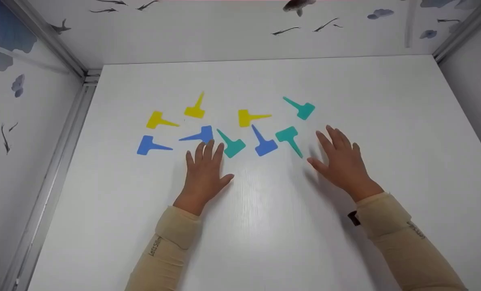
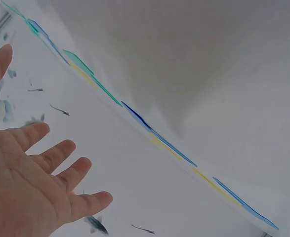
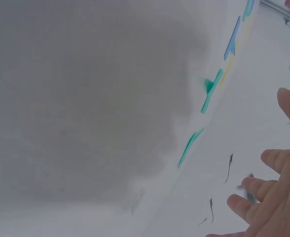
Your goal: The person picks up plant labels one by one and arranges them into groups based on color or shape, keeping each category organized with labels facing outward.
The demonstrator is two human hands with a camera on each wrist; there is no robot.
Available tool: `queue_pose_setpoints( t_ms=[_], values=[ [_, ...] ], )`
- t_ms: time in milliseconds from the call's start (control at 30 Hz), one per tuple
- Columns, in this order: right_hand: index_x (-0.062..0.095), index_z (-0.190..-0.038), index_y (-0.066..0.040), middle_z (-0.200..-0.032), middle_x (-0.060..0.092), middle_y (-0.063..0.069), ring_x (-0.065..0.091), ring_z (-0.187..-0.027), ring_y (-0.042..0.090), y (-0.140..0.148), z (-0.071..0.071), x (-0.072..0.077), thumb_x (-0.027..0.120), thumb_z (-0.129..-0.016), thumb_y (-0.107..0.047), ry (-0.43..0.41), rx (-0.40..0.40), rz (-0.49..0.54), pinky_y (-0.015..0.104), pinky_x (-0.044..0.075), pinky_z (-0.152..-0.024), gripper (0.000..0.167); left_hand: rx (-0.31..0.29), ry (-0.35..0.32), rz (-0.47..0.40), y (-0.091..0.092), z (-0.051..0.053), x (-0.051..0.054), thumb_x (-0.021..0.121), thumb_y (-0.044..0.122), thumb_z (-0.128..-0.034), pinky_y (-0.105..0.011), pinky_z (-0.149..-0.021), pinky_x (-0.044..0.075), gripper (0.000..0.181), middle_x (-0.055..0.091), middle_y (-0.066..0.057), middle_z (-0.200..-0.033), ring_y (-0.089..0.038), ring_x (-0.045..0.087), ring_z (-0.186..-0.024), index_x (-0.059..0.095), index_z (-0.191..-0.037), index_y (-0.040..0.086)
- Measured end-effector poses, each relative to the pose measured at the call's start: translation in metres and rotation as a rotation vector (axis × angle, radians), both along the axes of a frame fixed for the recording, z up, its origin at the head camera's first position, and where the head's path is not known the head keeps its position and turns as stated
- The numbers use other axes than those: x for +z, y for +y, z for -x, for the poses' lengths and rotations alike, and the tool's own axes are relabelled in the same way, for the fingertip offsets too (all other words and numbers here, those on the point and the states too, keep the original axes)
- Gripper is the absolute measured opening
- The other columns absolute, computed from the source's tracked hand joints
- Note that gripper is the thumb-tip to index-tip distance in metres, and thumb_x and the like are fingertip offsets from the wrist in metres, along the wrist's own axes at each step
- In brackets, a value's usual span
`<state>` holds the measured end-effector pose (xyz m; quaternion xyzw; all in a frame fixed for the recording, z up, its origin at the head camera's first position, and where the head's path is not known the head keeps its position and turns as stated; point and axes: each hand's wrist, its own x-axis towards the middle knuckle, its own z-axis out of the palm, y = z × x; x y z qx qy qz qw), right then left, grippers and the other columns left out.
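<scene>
Flat T-shaped plant labels lie scattered on the white table: three yellow labels (image 1: 245, 118), three blue labels (image 1: 145, 145) and three green labels (image 1: 306, 111). My left hand (image 1: 204, 173) is palm down with fingers spread; in the head view its fingertips overlap the lower edge of the middle blue label (image 1: 207, 133). Right of them lies a green label (image 1: 235, 148). My right hand (image 1: 343, 163), fingers also spread, is beside the lower right green label (image 1: 287, 134). Both wrist views show the left palm (image 2: 26, 182) and right palm (image 3: 278, 197) holding nothing.
The white tabletop (image 1: 256, 226) ends at a back panel (image 1: 224, 36) printed with fish. Another printed panel (image 1: 18, 133) and metal framing (image 1: 48, 190) stand along the left. A plain side wall (image 1: 477, 81) rises on the right.
</scene>
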<state>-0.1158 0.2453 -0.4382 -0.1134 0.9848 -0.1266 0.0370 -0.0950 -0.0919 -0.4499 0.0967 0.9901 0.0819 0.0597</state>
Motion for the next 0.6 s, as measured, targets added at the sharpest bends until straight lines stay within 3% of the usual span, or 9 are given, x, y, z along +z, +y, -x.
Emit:
queue_pose_setpoints(
  t_ms=[600],
  values=[
    [0.026,-0.151,-0.008,-0.156,0.019,0.02,0.016,-0.142,0.04,0.001,0.034,-0.009,0.058,-0.093,-0.037,-0.076,-0.046,0.015,0.07,0.016,-0.106,0.073,-0.061,0.034,-0.02,0.013,0.001,-0.001,0.066,0.047,-0.087,-0.06,-0.111,0.022,0.08,0.03,-0.015,-0.154,-0.035,0.025,-0.142,0.032,-0.151,0.014]
  ],
)
